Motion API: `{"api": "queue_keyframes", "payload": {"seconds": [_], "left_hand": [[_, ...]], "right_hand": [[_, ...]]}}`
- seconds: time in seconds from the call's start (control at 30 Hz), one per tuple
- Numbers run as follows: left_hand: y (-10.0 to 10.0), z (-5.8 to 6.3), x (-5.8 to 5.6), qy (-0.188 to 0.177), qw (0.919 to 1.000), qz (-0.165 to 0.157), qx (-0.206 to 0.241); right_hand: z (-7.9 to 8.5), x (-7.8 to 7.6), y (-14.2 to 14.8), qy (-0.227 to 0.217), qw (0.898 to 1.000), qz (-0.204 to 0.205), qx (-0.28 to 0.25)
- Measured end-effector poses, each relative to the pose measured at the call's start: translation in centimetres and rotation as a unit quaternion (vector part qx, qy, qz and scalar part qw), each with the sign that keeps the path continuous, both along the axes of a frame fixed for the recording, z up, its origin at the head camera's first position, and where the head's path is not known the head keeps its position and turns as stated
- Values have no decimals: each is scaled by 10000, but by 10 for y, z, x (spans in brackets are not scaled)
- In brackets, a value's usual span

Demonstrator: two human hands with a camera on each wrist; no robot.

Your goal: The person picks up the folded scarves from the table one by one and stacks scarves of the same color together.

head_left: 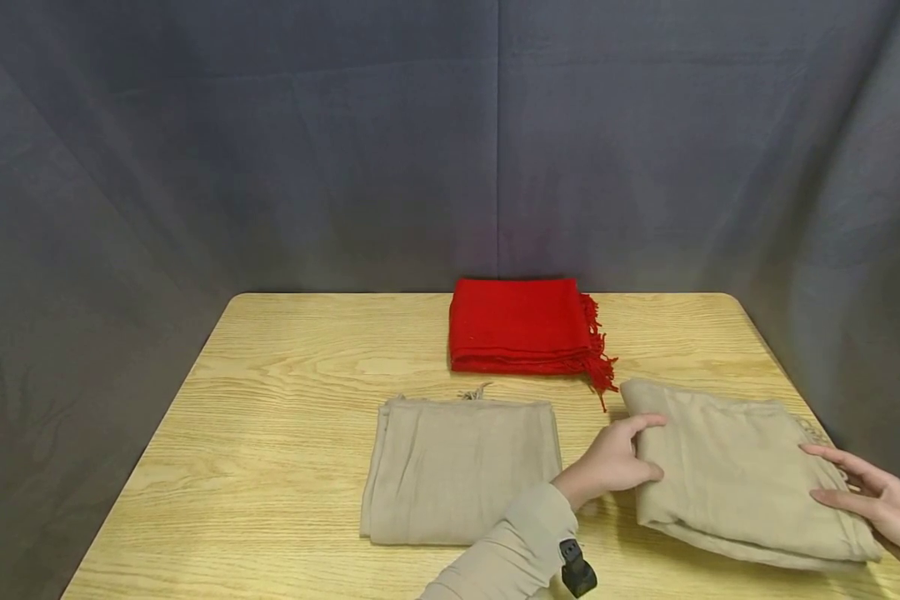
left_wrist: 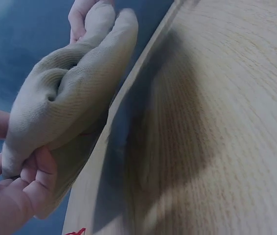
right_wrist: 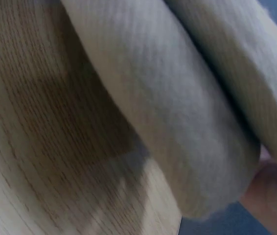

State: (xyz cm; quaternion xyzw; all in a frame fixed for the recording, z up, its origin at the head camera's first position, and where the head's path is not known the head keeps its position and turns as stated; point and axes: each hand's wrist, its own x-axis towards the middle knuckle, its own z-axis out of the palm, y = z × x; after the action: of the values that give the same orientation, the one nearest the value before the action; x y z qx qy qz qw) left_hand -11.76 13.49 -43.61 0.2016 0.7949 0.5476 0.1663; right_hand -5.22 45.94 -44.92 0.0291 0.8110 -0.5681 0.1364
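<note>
Both hands hold a folded beige scarf (head_left: 735,471) by its two sides, at the right of the table. My left hand (head_left: 617,457) pinches the left edge, thumb and fingers on either side of the cloth; in the left wrist view the left hand (left_wrist: 18,188) has its fingers curled around the fold. My right hand (head_left: 873,500) grips the fringed right edge. The left wrist view shows the scarf (left_wrist: 72,93) raised a little off the table, with a shadow under it. Thick folds of the scarf (right_wrist: 177,107) hide most of the right hand (right_wrist: 273,198) in the right wrist view.
A second folded beige scarf (head_left: 461,475) lies left of the left hand, partly behind the forearm. Farther back lies a folded red scarf (head_left: 521,325) with fringe at its right. The wooden table (head_left: 232,450) has a dark grey curtain (head_left: 390,167) behind it.
</note>
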Motion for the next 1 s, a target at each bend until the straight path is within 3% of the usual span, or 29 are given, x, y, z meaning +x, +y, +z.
{"api": "queue_keyframes", "payload": {"seconds": [0.4,0.57,0.8,1.0], "left_hand": [[-7,7,1,27,9999,-15,162],[-10,13,2,13,9998,-54,213],[-15,20,0,312,9992,-123,203],[-19,26,1,134,9993,-167,305]], "right_hand": [[-4,3,-5,801,9966,145,111],[0,3,-8,836,9962,139,190],[7,3,-12,947,9953,139,120],[11,4,-16,1005,9949,62,10]]}}
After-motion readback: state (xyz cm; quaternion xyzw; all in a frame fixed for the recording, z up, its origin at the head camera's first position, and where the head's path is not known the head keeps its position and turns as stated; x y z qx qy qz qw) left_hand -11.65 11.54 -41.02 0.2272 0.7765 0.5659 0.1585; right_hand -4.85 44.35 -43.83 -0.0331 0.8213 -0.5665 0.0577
